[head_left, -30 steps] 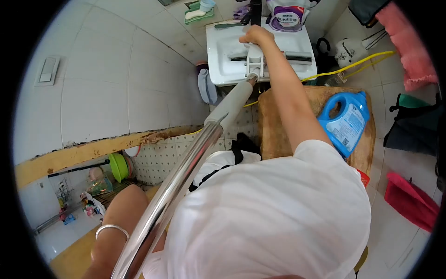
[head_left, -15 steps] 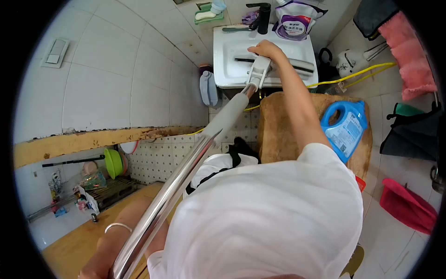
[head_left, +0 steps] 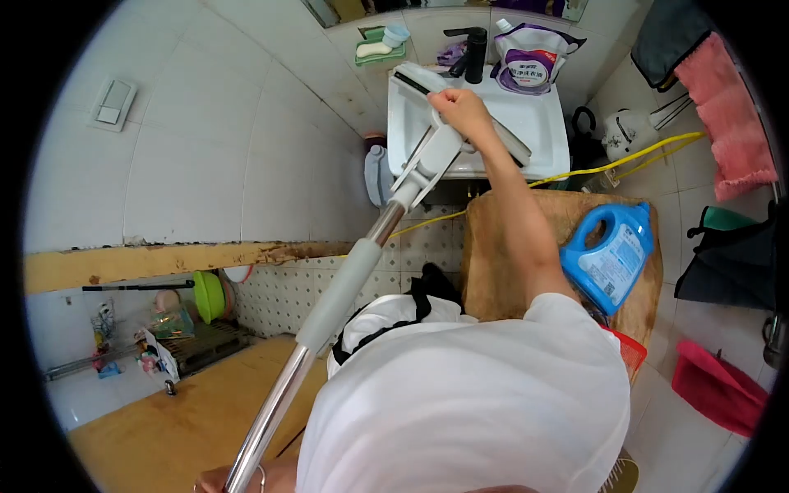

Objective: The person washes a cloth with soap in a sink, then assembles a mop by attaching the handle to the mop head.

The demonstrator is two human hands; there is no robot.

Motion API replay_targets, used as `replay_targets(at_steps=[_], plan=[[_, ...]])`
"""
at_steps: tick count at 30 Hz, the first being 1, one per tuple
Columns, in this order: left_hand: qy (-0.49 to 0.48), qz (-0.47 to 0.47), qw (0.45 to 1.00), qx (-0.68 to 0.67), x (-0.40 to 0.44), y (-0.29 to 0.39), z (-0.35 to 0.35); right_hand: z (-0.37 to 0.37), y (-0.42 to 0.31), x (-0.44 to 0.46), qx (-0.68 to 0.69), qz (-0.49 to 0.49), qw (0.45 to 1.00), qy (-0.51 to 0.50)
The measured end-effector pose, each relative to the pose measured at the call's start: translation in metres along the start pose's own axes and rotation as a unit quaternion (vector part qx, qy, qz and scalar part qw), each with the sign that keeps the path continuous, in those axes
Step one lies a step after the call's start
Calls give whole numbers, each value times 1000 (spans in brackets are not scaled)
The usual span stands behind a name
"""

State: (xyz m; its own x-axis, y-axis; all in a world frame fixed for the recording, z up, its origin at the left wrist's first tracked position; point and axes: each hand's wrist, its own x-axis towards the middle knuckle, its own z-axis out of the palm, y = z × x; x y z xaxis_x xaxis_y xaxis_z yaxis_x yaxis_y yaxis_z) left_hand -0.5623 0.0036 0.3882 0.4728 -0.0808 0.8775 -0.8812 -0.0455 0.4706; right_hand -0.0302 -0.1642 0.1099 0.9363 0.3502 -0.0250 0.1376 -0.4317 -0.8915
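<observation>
A long-handled flat mop (head_left: pixel 339 297) slants from the lower left up to the white sink (head_left: pixel 559 140). Its head (head_left: pixel 419 76), with a black strip along one edge, lies diagonally over the basin. My right hand (head_left: pixel 463 112) is closed on the mop at its head; the fingertips are partly hidden. At the bottom edge, my left hand (head_left: pixel 212 478) grips the lower end of the chrome pole, only partly in view. The black faucet (head_left: pixel 474 57) stands just behind the mop head.
A purple-and-white detergent pouch (head_left: pixel 526 59) stands at the sink's back right. On the wooden board (head_left: pixel 501 255) sits a blue detergent jug (head_left: pixel 608 255). A yellow hose (head_left: pixel 641 154) runs past the sink. Cloths, including a pink towel (head_left: pixel 727 123), hang at right.
The mop head has turned from nearly level to a steep diagonal over the sink. The pole has become steeper, and my left hand has moved down and right toward the bottom edge.
</observation>
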Motion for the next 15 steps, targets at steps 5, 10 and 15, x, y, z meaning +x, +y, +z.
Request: replay_targets(at_steps=[5, 10, 15], plan=[[270, -193, 940, 84, -47, 32, 7, 16, -16, -17, 13, -19, 1000, 14], [471, -254, 843, 62, -174, 57, -9, 29, -16, -35, 2, -14, 1000, 5], [491, -338, 801, -49, -217, 45, -14, 33, 0, -35, -53, -18, 998, 7]])
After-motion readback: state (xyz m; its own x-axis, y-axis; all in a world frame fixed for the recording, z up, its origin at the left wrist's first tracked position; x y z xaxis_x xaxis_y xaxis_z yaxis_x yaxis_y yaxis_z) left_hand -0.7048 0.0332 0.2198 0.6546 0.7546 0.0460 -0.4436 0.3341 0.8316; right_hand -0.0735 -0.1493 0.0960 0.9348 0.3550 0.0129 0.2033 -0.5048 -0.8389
